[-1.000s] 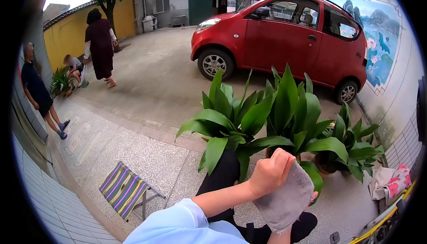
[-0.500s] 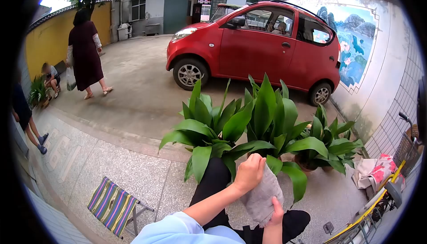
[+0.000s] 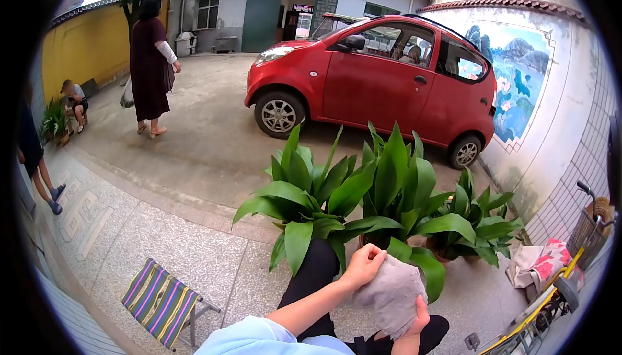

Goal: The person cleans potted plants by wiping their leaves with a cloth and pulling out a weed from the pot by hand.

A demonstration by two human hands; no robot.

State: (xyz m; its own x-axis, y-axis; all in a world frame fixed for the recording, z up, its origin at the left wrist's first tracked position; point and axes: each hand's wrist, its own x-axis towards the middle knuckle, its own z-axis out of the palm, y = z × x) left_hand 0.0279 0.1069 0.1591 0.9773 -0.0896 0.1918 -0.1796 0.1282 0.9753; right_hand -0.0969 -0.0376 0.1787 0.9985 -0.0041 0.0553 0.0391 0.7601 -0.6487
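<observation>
**Grey cloth (image 3: 392, 295) close beside green leaves (image 3: 429, 274)**

The left grip (image 3: 364, 266) pinches its upper edge; the right grip (image 3: 416, 321) holds its lower side. A loosened pinch could drop the cloth onto the floor (image 3: 483, 291); a careless swing might bend the leaves.

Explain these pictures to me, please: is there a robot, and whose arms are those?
There's no robot here. The arms belong to a person wearing a camera on their head. It looks forward and down, so you see roughly what they face.

The left hand pinches the top of a gray cloth, and the right hand grips its lower right side.

On the speckled floor, a striped folding stool stands to the left. Leafy potted plants stand just ahead, and beyond them is a red car. The curved look and dark corners probably come from a wide lens.
</observation>
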